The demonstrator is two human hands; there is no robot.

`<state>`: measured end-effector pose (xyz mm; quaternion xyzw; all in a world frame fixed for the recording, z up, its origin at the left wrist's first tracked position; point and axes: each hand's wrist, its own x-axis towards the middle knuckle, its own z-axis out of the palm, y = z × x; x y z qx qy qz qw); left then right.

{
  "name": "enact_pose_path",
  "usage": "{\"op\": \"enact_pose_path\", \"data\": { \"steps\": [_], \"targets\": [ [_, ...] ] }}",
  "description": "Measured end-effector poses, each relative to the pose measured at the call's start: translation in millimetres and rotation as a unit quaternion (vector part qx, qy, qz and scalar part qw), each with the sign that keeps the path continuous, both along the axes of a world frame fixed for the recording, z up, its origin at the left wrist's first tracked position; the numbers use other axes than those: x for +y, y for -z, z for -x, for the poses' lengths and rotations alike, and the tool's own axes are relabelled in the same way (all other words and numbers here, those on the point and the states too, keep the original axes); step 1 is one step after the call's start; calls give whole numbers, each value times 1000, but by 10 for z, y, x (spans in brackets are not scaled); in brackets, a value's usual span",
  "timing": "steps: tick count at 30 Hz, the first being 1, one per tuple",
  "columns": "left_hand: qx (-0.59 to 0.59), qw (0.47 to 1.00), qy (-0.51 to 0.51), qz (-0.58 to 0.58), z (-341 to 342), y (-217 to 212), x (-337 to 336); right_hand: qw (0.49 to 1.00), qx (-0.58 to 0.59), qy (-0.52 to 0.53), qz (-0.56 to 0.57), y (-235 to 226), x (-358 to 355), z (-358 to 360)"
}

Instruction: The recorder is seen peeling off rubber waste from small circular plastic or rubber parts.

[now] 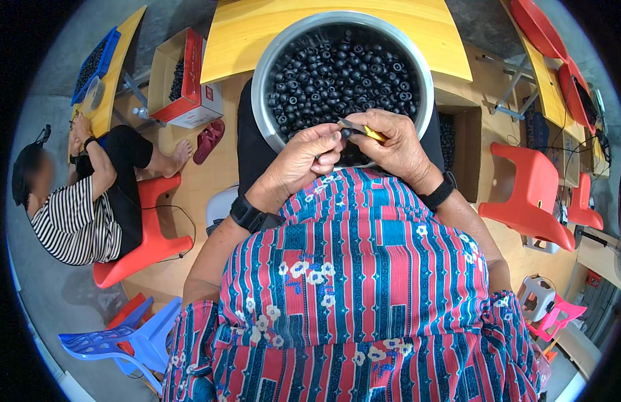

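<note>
A large metal basin [259,94] rests on my lap against a yellow table, holding many small round black parts [344,77], several with a ring-shaped opening. At its near rim my right hand [394,142] is closed round a small knife with a yellow handle [374,133] and a short grey blade. My left hand [303,159] pinches one small black part [346,133] between thumb and finger, right at the blade. The fingers cover much of that part, so its exact shape is hidden.
The yellow table [230,40] lies beyond the basin. A red and white carton [193,100] with black parts stands left, another carton [468,134] right. At far left a person [79,208] sits on a red stool [153,228]. Another red stool [528,191] stands right.
</note>
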<state>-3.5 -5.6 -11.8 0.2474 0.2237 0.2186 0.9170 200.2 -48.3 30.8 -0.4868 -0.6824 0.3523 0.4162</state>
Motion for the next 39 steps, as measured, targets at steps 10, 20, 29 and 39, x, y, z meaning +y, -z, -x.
{"op": "enact_pose_path", "data": {
  "steps": [10, 20, 29, 39],
  "targets": [
    [-3, 1000, 7, 9, -23, -63, -4, 1000, 22, -8, 21, 25, 3, -17],
    [6, 1000, 6, -12, -39, -73, -23, 1000, 13, -17, 12, 16, -1, 1],
    [-57, 998, -33, 20, -53, -109, -30, 999, -7, 18, -43, 18, -20, -70],
    [-54, 997, -49, 25, -63, -102, -36, 981, -171, 1, -92, -13, -48, -20]
  ]
}}
